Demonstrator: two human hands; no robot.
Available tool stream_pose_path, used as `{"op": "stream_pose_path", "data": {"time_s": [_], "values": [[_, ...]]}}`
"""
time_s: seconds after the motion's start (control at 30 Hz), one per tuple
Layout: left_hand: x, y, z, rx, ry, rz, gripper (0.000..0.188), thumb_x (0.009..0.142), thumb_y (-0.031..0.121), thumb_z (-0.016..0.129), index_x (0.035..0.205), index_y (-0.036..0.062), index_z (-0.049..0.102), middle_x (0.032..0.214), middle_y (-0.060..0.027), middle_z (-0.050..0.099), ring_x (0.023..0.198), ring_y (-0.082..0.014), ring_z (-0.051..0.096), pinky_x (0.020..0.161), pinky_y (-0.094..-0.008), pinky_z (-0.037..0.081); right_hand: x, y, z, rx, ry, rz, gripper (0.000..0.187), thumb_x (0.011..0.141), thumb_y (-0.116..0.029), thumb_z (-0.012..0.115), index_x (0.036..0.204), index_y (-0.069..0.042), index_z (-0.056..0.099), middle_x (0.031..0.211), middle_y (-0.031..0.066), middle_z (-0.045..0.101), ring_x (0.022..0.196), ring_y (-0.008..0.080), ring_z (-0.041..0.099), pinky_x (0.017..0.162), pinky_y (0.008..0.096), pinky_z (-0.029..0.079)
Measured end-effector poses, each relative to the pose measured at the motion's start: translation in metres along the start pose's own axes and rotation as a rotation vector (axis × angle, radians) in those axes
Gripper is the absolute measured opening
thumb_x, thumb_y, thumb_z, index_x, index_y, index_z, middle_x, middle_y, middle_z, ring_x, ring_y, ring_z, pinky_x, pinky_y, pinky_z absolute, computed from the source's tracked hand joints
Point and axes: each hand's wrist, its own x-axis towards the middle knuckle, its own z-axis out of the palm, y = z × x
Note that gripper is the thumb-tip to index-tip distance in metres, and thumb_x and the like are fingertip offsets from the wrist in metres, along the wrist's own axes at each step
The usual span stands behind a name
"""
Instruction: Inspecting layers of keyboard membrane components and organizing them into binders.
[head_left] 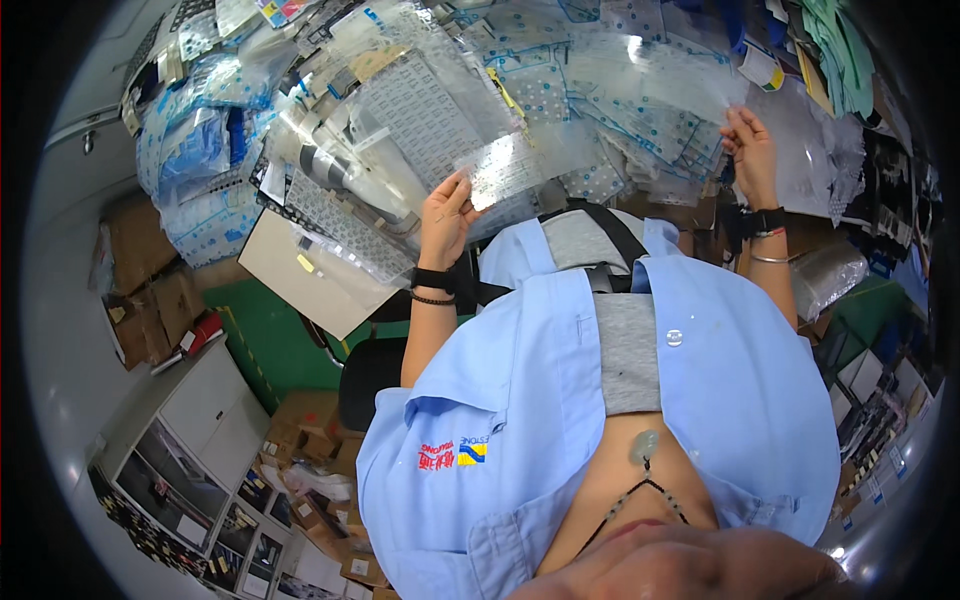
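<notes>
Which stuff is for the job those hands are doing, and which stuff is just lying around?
In use:
- left hand, holding a shiny clear sheet
- right hand, pinching clear plastic

Probably just lying around:
- cardboard boxes
- cream board
- white cabinet

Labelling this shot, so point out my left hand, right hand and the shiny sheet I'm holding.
Left hand (447,213): head view, middle of hand.
Right hand (750,148): head view, middle of hand.
Shiny sheet (506,172): head view, its bright middle.
</notes>
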Motion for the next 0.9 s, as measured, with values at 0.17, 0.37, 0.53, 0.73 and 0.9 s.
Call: {"op": "stream_pose_path", "data": {"time_s": [0.17, 0.37, 0.53, 0.73, 0.9], "values": [[-0.002, -0.011, -0.004, 0.017, 0.057, 0.016, 0.031, 0.092, 0.009, 0.050, 0.120, -0.0038, 0.048, 0.091, -0.0065, 0.060, 0.080, -0.0121, 0.060, 0.072, -0.0317, 0.056, 0.028, 0.008, -0.029, 0.054, 0.043, 0.015, 0.030, 0.087, -0.014, 0.060, 0.114, -0.002, 0.054, 0.096, 0.0058, 0.061, 0.077, 0.0116, 0.062, 0.063, 0.0199, 0.051], [-0.014, -0.023, -0.002, -0.009, 0.123, 0.026, 0.032, 0.090, 0.008, 0.052, 0.120, -0.0031, 0.048, 0.083, -0.0022, 0.056, 0.073, -0.0102, 0.058, 0.072, -0.0312, 0.056, 0.025, 0.010, -0.033, 0.029, -0.002, 0.069, 0.033, 0.087, -0.014, 0.060, 0.116, -0.001, 0.052, 0.094, 0.0052, 0.062, 0.074, 0.0124, 0.062, 0.062, 0.0208, 0.051], [-0.026, -0.030, 0.006, -0.001, 0.172, 0.040, 0.037, 0.090, 0.006, 0.053, 0.124, -0.0029, 0.043, 0.081, -0.0015, 0.055, 0.071, -0.0098, 0.057, 0.074, -0.0326, 0.056, 0.022, 0.008, -0.039, 0.023, -0.064, 0.067, 0.033, 0.086, -0.014, 0.060, 0.115, 0.000, 0.053, 0.096, 0.0069, 0.062, 0.074, 0.0125, 0.063, 0.061, 0.0202, 0.051], [-0.035, -0.040, 0.002, -0.048, 0.161, 0.080, 0.042, 0.089, 0.004, 0.052, 0.127, -0.0050, 0.037, 0.092, -0.0076, 0.060, 0.080, -0.0140, 0.061, 0.075, -0.0339, 0.056, 0.034, 0.014, -0.050, 0.034, -0.099, 0.085, 0.036, 0.086, -0.014, 0.060, 0.118, 0.000, 0.051, 0.096, 0.0066, 0.062, 0.075, 0.0126, 0.063, 0.061, 0.0200, 0.052], [-0.036, -0.041, 0.015, -0.046, 0.102, 0.103, 0.033, 0.093, 0.009, 0.044, 0.124, -0.0040, 0.042, 0.108, -0.0122, 0.059, 0.093, -0.0179, 0.061, 0.080, -0.0326, 0.054, 0.043, 0.018, -0.069, -0.059, -0.063, 0.079, 0.039, 0.087, -0.014, 0.059, 0.123, -0.005, 0.048, 0.100, 0.0080, 0.061, 0.075, 0.0120, 0.063, 0.060, 0.0178, 0.050]]}}
